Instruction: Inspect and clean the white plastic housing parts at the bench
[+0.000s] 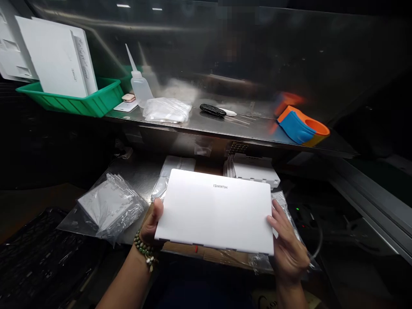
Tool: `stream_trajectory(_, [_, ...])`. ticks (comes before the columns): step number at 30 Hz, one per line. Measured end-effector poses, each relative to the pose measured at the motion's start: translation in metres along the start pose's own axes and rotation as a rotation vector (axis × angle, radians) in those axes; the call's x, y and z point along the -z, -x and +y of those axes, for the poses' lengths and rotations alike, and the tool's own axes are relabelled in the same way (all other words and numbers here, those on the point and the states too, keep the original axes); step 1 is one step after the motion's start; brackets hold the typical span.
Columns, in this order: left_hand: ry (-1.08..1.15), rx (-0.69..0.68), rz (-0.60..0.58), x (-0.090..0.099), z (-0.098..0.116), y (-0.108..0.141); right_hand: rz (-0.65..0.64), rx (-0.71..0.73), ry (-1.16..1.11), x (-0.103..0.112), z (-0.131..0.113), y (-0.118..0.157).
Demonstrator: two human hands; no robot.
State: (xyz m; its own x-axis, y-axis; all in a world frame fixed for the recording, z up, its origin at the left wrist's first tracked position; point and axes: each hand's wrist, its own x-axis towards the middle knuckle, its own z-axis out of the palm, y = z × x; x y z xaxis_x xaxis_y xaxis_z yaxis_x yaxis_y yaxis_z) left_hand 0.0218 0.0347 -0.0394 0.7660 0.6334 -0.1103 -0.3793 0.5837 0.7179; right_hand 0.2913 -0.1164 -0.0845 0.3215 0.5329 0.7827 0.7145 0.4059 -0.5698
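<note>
A flat white plastic cover with "HUAWEI" printed upside down near its far edge is held above the bench, broad face up. My left hand, with a beaded bracelet on the wrist, grips its left edge, thumb on top. At the right edge, my right hand has its thumb and fingers against the side; its grip underneath is hidden. Beyond the cover stands a stack of white plastic parts. Plastic-wrapped white parts lie to the left of my left hand.
A metal shelf crosses behind the bench. On it are a green bin holding white covers, a squeeze bottle, clear plastic bags, a black-handled tool and an orange-blue tape dispenser-like object. Cardboard lies under the cover.
</note>
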Motion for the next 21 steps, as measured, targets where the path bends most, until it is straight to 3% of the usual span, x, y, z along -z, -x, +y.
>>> stream_trajectory(9, [0.088, 0.020, -0.046, 0.020, -0.006, 0.000, -0.007, 0.014, -0.024, 0.001, -0.007, -0.008])
stream_trajectory(17, [0.215, 0.000, -0.233, 0.032, -0.008, 0.003, 0.032, -0.114, -0.059, -0.008, -0.009, -0.007])
stream_trajectory(19, [0.203, -0.006, -0.179, 0.036, -0.007, 0.005, 0.060, -0.170, -0.040, -0.011, -0.010, -0.006])
stream_trajectory(21, [0.148, -0.022, -0.018, 0.038, -0.005, 0.006, 0.084, -0.241, -0.028, -0.011, -0.012, -0.005])
